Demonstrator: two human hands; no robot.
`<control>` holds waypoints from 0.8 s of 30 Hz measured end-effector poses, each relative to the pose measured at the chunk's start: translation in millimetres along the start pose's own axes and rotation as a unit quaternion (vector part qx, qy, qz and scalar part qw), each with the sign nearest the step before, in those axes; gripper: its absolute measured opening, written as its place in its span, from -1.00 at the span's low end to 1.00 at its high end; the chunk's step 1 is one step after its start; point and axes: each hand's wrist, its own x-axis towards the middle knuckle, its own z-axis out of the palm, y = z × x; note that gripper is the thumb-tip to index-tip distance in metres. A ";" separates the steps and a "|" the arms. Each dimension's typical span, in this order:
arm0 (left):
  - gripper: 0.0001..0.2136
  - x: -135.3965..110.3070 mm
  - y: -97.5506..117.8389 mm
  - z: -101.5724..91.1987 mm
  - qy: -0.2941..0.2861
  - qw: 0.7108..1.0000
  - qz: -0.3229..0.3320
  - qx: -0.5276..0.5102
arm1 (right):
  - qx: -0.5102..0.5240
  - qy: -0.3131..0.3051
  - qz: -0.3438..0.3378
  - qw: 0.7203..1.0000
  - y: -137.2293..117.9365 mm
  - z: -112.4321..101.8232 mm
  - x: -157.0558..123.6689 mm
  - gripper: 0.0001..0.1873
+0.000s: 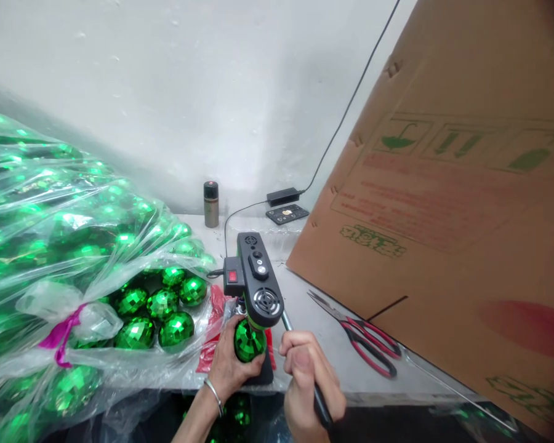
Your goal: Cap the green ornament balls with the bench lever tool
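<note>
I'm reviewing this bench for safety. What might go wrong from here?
1. The left hand cups the green faceted ball directly under the small benchtop machine. Its fingers might get pinched if the right hand brings the lever down.
2. The ball is round and glossy, so it might slip or crack under pressure.
3. The scissors lie with blades bare beside the right hand, and a stray move might catch them.

One black machine (258,286) with one lever (287,321); one green ball (247,341) beneath it; two hands, left hand (228,363) and right hand (309,381). Six loose balls (163,303) show in one open bag (120,277). One can (211,204), one pair of scissors (364,341), one adapter (282,196), one cardboard box (466,215).
</note>
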 end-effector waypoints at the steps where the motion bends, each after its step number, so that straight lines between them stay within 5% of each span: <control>1: -0.34 0.1 -0.4 0.2 -0.001 1.000 0.004 0.000 | 0.002 0.003 0.003 1.000 0.5 0.3 -1.1 -0.61; 18: -0.22 2.2 -8.4 9.8 0.005 1.000 0.003 0.004 | -0.014 0.050 -0.026 0.998 5.7 7.1 -1.9 -0.55; 24: -0.20 1.8 -8.8 14.0 -0.007 1.000 -0.011 0.001 | -0.043 -0.004 -0.027 0.999 20.0 -5.2 -24.6 -0.57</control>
